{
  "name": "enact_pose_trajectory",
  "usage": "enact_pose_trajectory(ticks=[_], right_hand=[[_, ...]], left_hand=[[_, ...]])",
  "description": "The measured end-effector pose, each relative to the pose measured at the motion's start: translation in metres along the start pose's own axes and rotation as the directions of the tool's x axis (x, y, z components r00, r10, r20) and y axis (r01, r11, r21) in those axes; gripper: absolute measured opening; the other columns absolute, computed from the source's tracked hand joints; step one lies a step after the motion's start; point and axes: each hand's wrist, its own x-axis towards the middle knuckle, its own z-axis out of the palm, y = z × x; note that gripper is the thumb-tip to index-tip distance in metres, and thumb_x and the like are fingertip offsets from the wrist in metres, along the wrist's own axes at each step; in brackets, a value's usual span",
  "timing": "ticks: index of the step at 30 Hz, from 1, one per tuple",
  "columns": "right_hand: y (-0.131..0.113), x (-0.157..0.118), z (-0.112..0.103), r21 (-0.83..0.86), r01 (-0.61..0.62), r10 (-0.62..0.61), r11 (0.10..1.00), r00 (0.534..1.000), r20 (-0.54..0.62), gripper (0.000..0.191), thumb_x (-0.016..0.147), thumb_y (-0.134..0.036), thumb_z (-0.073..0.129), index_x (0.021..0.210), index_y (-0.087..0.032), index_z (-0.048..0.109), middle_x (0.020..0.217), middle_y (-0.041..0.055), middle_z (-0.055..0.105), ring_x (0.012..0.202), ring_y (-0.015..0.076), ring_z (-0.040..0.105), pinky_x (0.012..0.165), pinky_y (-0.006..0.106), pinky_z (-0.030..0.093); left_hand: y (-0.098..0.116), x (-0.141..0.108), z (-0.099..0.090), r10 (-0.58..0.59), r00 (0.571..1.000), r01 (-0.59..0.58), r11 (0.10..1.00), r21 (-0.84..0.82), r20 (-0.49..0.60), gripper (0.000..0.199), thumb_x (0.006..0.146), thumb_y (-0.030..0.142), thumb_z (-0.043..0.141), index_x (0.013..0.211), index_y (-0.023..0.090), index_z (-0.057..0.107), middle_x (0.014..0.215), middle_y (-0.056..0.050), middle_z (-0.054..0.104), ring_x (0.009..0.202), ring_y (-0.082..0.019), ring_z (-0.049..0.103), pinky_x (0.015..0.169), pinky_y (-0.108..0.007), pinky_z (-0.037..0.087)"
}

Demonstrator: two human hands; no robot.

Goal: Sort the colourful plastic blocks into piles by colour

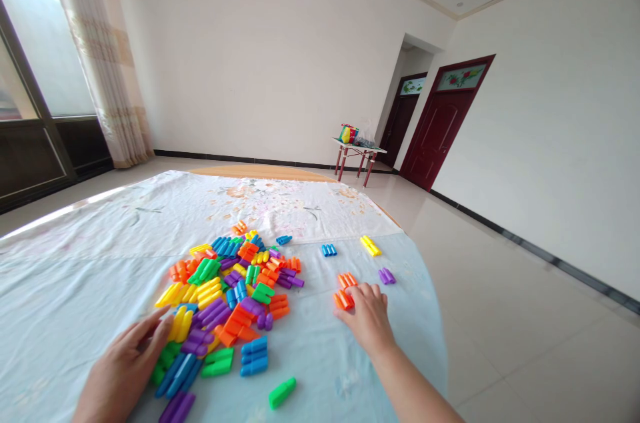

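My left hand [125, 364] is at the near left edge of a pile of bullet-shaped plastic building blocks [235, 286]. Its thumb and curled fingers close at the end of a yellow block [181, 325]; part of the grip is hidden. To the right, apart from the pile, my right hand [371, 316] pinches an orange block [343, 301] between thumb and fingers. Another orange block [347, 279] lies right behind it. Blue [329, 250], yellow [371, 246] and purple [387, 275] blocks lie separately beyond my right hand.
A floral cloth [300, 356] covers the round table. A single green piece [283, 393] and a blue block [255, 356] lie near the front. Farther off stand a small table [360, 147] with bags on it, a red door [447, 123] and a curtain [107, 56].
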Motion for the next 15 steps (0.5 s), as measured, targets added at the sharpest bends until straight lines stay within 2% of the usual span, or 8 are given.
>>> enact_pose_trajectory(ticks=[2,6,9,12,15], right_hand=[[0.0,0.0,0.0,0.018,0.03,-0.03,0.999,1.0,-0.002,0.027,0.067,-0.034,0.071,0.091,-0.026,0.062,0.09,0.0051,0.061,0.088,0.0249,0.05,0.075,0.036,0.035],[0.0,-0.001,0.001,0.01,0.036,-0.036,0.999,0.999,0.007,0.013,0.074,-0.029,0.064,0.086,-0.025,0.063,0.089,0.0053,0.062,0.087,0.0247,0.05,0.073,0.037,0.036],[-0.001,0.0,0.0,0.036,0.039,-0.039,0.999,0.999,-0.022,0.015,0.075,-0.029,0.063,0.09,-0.025,0.063,0.09,0.0061,0.062,0.087,0.0255,0.05,0.074,0.039,0.037],[-0.01,0.001,-0.002,0.191,0.177,-0.161,0.965,0.982,-0.099,0.022,0.079,-0.026,0.06,0.101,-0.023,0.06,0.097,0.0071,0.061,0.093,0.0247,0.05,0.081,0.041,0.038],[-0.034,-0.002,-0.004,0.397,0.322,-0.301,0.86,0.947,-0.116,0.021,0.083,-0.02,0.054,0.104,-0.021,0.058,0.096,0.006,0.061,0.096,0.0219,0.05,0.087,0.039,0.038]], left_hand=[[0.001,0.0,0.0,-0.01,1.0,0.01,1.0,0.003,0.011,0.047,0.075,0.055,0.041,0.099,0.023,0.065,0.101,-0.002,0.069,0.089,-0.022,0.065,0.08,-0.028,0.05],[0.003,-0.002,-0.002,-0.021,1.0,0.021,1.0,-0.006,0.019,0.046,0.075,0.053,0.041,0.098,0.021,0.065,0.102,-0.003,0.069,0.09,-0.021,0.064,0.08,-0.027,0.049],[0.004,-0.003,-0.002,0.004,1.0,-0.004,1.0,-0.027,0.009,0.043,0.076,0.052,0.043,0.096,0.021,0.065,0.102,-0.003,0.069,0.091,-0.019,0.064,0.08,-0.024,0.048],[0.004,-0.002,0.0,0.022,1.0,-0.023,0.999,-0.03,-0.014,0.043,0.076,0.052,0.043,0.096,0.022,0.066,0.101,-0.003,0.069,0.09,-0.019,0.064,0.081,-0.024,0.048],[0.003,-0.002,0.001,0.029,0.999,-0.03,0.999,-0.032,-0.026,0.044,0.076,0.053,0.043,0.097,0.021,0.066,0.102,-0.004,0.069,0.089,-0.018,0.065,0.081,-0.025,0.048]])
